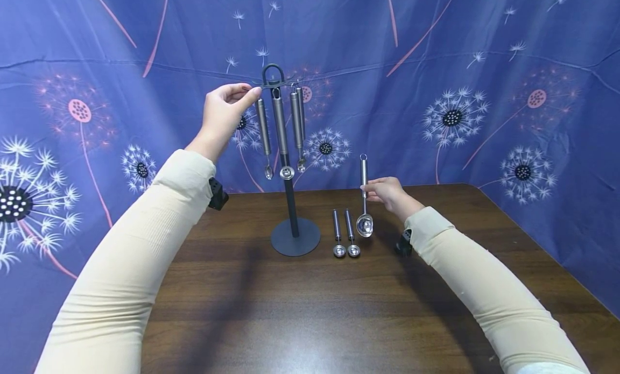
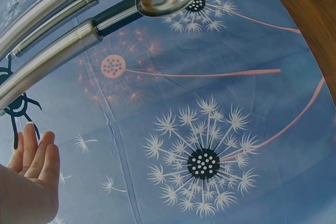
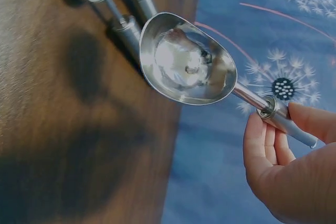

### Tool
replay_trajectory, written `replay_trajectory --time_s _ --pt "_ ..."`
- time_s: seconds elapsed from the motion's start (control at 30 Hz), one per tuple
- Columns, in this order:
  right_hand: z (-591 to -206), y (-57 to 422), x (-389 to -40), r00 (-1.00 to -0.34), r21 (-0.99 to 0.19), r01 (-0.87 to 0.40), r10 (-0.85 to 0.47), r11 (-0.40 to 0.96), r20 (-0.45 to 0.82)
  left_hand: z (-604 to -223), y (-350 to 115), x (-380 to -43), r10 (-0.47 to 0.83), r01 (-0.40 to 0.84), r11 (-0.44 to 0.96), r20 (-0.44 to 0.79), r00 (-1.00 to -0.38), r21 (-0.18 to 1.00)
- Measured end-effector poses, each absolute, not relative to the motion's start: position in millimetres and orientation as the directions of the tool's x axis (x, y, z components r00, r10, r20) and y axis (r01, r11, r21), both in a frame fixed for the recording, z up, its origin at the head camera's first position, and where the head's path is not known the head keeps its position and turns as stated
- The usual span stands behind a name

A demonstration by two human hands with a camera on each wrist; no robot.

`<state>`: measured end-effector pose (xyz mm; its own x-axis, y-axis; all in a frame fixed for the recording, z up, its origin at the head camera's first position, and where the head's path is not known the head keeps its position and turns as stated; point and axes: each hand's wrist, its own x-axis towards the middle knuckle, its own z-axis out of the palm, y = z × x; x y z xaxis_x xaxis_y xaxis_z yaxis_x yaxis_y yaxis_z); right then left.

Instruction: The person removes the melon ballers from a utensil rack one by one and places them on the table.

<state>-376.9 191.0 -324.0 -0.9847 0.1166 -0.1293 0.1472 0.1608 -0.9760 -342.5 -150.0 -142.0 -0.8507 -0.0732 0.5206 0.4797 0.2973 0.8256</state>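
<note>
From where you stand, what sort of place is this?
Probably a staged indoor work corner, though I can't be certain: a dandelion-print cloth forms the backdrop, and a wooden table bears a dark stand hung with metal utensils.

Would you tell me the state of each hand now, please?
Left hand: closed, pinching the top of the dark stand.
Right hand: closed, holding the large scoop.

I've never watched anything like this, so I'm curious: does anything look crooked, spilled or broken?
Nothing clearly stands out. The black stand seems to lean in the head view, but its hanging utensils slant alike, so camera angle probably explains it. No spill or damage shows.
</note>
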Motion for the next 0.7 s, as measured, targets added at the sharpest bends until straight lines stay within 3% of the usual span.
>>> replay_trajectory --time_s 0.7 --pt "-359.1 198.8 -381.7 -0.977 -0.956 0.201 0.111 0.212 -0.181 -142.4 -150.3 -343.7 -0.060 0.474 0.324 0.518 -0.853 0.818"
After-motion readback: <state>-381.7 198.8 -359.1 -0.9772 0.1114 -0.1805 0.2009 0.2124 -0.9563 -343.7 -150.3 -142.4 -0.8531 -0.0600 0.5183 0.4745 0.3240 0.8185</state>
